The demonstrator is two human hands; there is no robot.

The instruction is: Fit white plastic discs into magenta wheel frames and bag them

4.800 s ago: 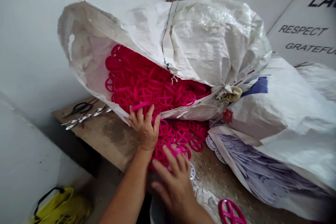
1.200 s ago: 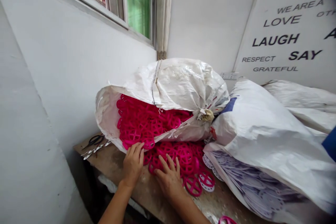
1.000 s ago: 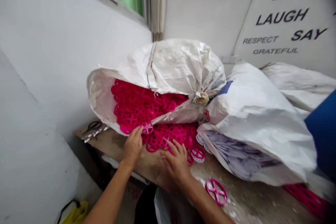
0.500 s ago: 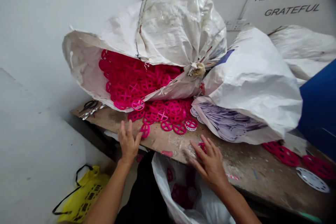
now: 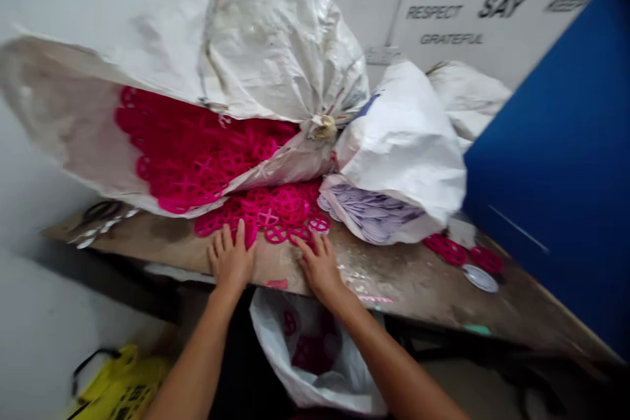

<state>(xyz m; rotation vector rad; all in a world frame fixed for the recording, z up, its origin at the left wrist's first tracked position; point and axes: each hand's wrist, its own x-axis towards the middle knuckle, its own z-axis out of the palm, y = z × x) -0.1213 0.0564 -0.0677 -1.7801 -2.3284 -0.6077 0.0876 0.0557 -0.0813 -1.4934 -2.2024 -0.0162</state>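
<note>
A heap of pink spoked plastic rings lies on the worktable, spilling from the mouth of a large white sack packed with more of them. My left hand rests at the heap's front left edge, fingers spread, against a pink ring. At the heap's front right, my right hand reaches its fingertips to another pink ring; its fingers are apart. Whether either fingertip grips a ring is not shown. Below the table edge, an open white bag holds some pink rings.
Right of the heap a white sack opens onto pale lilac discs. Further right lie pink pieces and a white disc, near a blue panel. Scissors lie at the left end; a yellow bag sits below.
My right hand has moved left from the bare tabletop to the heap's front edge. My left hand now touches the rings. The view has turned right.
</note>
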